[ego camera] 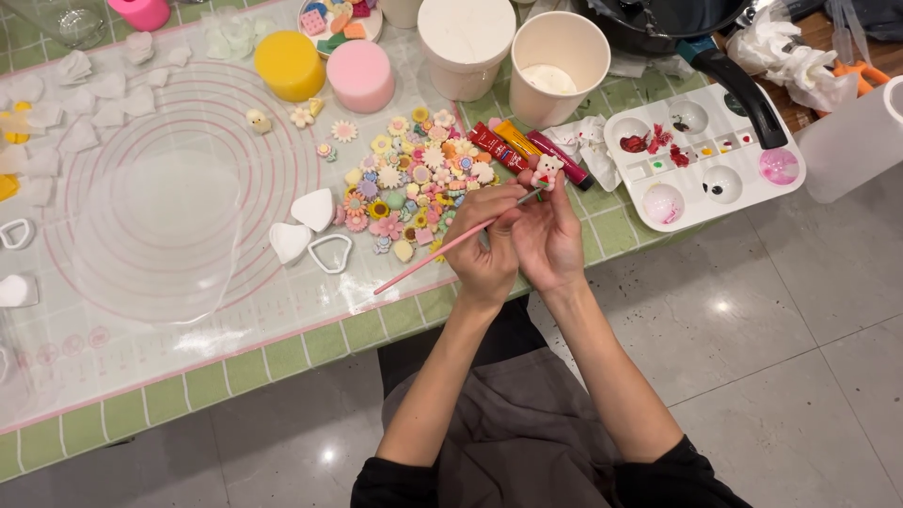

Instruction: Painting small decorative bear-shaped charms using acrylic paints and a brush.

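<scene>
My left hand (pixel 482 252) grips a thin pink paintbrush (pixel 419 267) whose handle slants down to the left and whose tip points up at a small white bear figure (pixel 547 170) with red marks. My right hand (pixel 550 237) pinches that figure between its fingertips, just above the table's front edge. The two hands touch each other. A white paint palette (pixel 743 179) with red, pink and white dabs lies to the right of the hands.
A heap of small coloured flower pieces (pixel 414 183) lies left of the hands, beside paint tubes (pixel 513 146). White heart shapes (pixel 313 209) sit on a clear mat (pixel 179 207). Yellow (pixel 289 64) and pink sponges (pixel 358 75), white cups (pixel 559 66) and a pan handle (pixel 743 94) stand behind.
</scene>
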